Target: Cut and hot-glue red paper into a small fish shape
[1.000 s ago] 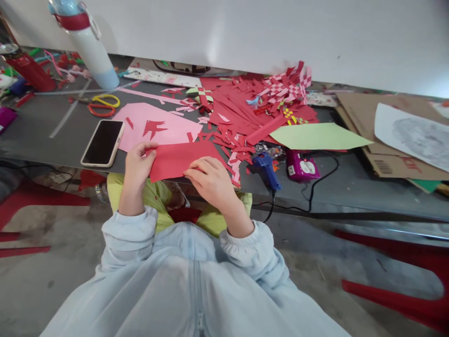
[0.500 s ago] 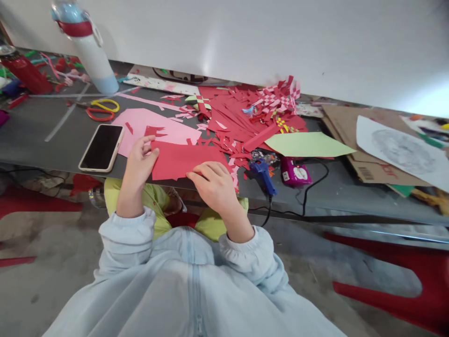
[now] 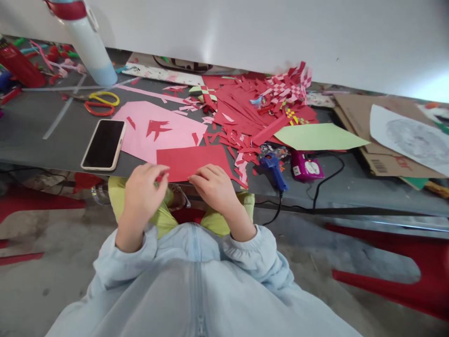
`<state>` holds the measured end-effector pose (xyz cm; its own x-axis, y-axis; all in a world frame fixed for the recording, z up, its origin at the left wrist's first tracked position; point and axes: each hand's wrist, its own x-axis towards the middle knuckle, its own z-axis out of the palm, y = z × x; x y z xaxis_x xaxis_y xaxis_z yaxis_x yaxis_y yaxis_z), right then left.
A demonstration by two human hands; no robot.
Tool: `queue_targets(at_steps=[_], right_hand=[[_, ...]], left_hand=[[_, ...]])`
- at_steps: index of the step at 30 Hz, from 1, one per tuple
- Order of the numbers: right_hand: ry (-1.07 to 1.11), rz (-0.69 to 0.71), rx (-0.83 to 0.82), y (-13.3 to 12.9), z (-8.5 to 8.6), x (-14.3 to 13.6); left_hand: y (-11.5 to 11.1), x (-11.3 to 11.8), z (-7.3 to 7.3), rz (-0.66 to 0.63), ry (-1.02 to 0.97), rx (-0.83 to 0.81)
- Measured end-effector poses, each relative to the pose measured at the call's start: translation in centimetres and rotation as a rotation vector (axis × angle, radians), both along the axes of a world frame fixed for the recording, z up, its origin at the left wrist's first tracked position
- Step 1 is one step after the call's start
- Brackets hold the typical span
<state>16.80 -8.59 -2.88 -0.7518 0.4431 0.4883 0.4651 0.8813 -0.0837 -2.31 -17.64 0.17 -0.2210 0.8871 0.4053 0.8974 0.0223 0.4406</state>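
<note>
A sheet of red paper [image 3: 196,159] lies at the table's front edge, its upper left over a larger pink paper [image 3: 147,126]. At the red sheet's lower edge my right hand [image 3: 215,187] is closed, thumb and fingertips pinching the paper. My left hand [image 3: 145,192] is at the sheet's lower left corner, its thumb and curled fingers apart. Whether its fingertips touch the paper I cannot tell. A small red fish-like cutout [image 3: 156,128] rests on the pink paper.
A phone [image 3: 104,144] and scissors [image 3: 101,103] lie to the left, with a bottle [image 3: 93,51] behind. Red paper scraps [image 3: 242,107] are heaped beyond my right hand. To the right are a blue glue gun [image 3: 274,171], a light green sheet [image 3: 319,136] and cardboard [image 3: 389,161].
My left hand has come down toward me from the red paper's upper left corner to its lower left. The fish-like cutout is now uncovered. My right hand stays at the lower edge.
</note>
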Motion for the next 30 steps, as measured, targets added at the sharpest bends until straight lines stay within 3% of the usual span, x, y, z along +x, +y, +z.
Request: queue_targets(at_steps=[6, 13, 22, 30], right_hand=[[-0.020, -0.025, -0.033, -0.4, -0.4, -0.3], [0.042, -0.077, -0.153, -1.0, -0.3, -0.6], [0.044, -0.166, -0.310, -0.7, -0.2, -1.3], [0.047, -0.199, -0.354, 0.5, 0.0, -1.6]], left_hand=[[-0.8, 1.7, -1.6, -0.172, 0.182, -0.056], [-0.2, 1.6, -3.1, -0.141, 0.160, -0.011], [0.6, 1.5, -3.0, -0.150, 0.258, 0.050], [2.2, 1.7, -3.6, -0.129, 0.294, 0.084]])
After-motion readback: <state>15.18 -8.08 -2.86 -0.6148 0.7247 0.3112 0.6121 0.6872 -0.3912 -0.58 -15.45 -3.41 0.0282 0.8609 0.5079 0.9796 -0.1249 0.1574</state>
